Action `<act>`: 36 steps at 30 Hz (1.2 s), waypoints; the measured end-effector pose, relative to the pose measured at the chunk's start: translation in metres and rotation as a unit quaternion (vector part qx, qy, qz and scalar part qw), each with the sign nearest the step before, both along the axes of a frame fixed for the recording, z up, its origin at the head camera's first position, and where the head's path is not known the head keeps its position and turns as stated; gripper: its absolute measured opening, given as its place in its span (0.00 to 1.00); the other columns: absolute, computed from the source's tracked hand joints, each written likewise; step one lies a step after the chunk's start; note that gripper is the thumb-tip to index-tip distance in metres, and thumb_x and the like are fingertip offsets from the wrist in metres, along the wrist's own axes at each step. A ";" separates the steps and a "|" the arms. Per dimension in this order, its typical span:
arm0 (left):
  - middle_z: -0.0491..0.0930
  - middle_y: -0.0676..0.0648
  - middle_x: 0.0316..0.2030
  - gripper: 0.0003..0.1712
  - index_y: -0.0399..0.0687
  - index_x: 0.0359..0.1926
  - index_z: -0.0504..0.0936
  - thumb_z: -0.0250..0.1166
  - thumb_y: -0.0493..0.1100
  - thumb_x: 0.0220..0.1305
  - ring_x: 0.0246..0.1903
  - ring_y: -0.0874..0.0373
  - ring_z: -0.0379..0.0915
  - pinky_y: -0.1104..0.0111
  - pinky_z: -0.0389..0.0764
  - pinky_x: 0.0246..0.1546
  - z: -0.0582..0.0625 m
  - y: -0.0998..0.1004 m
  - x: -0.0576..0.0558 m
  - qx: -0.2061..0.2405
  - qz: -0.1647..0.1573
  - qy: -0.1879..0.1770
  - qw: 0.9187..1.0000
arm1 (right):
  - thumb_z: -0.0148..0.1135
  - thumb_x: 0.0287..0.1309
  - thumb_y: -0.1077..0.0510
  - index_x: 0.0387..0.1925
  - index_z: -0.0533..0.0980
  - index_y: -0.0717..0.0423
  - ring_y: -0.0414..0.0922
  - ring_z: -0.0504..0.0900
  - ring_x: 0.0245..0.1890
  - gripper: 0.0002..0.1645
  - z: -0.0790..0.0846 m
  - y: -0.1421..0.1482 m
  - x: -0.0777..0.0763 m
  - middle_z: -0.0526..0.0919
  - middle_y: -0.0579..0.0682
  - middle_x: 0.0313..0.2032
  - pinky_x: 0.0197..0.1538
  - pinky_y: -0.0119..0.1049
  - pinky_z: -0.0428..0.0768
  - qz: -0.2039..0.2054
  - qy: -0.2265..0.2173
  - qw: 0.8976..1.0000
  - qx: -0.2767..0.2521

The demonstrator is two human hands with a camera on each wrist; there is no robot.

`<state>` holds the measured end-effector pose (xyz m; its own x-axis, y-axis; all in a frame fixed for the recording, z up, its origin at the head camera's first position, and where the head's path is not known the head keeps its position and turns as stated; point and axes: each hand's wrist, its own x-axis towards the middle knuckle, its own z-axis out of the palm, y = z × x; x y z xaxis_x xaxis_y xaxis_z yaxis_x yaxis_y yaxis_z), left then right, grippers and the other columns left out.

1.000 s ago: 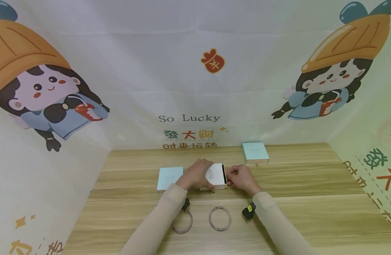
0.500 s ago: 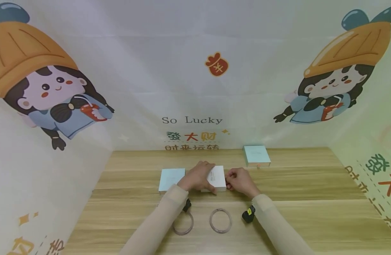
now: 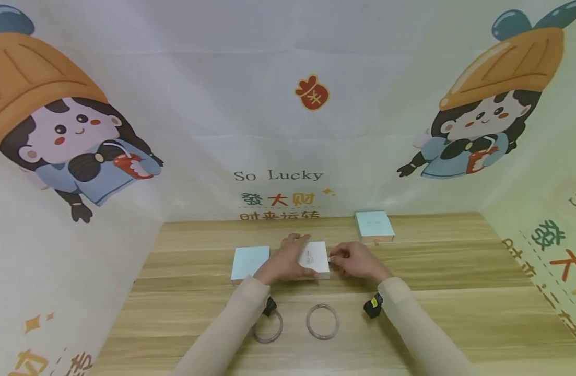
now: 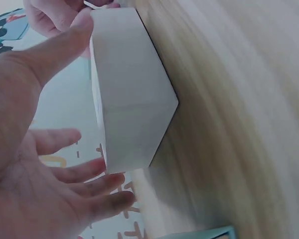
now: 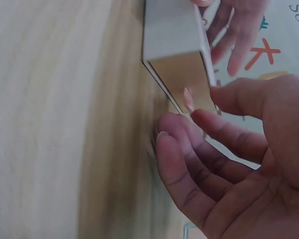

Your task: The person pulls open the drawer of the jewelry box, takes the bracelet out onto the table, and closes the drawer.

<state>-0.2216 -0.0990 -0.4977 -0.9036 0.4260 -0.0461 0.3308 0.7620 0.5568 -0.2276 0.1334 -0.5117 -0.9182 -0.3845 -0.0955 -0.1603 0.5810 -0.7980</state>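
A small white box (image 3: 317, 257) with faint print on top sits on the table. My left hand (image 3: 290, 258) spans the box from above, thumb along its near side and fingers toward the far side. In the left wrist view the thumb lies at the upper edge of the box (image 4: 132, 89). My right hand (image 3: 355, 260) is at the box's right end, its fingers bent. A small pale pull tab (image 5: 188, 99) sticks out from the tan end face there. The right index fingertip is right at the tab, and the right thumb is at the box's edge.
A light blue box (image 3: 250, 262) stands left of the left hand. Another light blue box (image 3: 374, 226) is at the back right. Two translucent bangles, one on the left (image 3: 268, 327) and one on the right (image 3: 322, 321), lie in front, between the forearms.
The dark gap at the white box's right end has closed as the inner drawer went in. The right fingers have since drawn slightly back to the tab. The left hand stays on the box.
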 end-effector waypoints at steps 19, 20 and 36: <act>0.69 0.31 0.62 0.57 0.31 0.75 0.59 0.80 0.49 0.55 0.59 0.41 0.69 0.47 0.72 0.67 -0.009 0.006 0.043 0.136 0.185 0.000 0.973 | 0.74 0.59 0.51 0.73 0.68 0.54 0.61 0.76 0.65 0.43 0.018 0.006 -0.021 0.74 0.59 0.69 0.65 0.59 0.77 0.094 0.013 0.995 0.024; 0.70 0.31 0.61 0.54 0.31 0.74 0.62 0.80 0.48 0.54 0.58 0.42 0.70 0.47 0.73 0.66 -0.011 0.007 0.046 0.143 0.191 0.004 0.971 | 0.75 0.58 0.52 0.73 0.68 0.54 0.61 0.75 0.66 0.43 0.018 0.005 -0.022 0.73 0.59 0.70 0.65 0.59 0.76 0.100 0.012 0.995 0.022; 0.76 0.36 0.50 0.36 0.30 0.64 0.74 0.76 0.39 0.59 0.50 0.47 0.72 0.52 0.77 0.55 -0.017 0.022 0.058 0.156 0.254 0.019 0.955 | 0.77 0.55 0.57 0.69 0.73 0.55 0.57 0.76 0.67 0.41 0.013 -0.001 -0.036 0.81 0.56 0.63 0.71 0.58 0.71 0.138 -0.017 0.990 0.017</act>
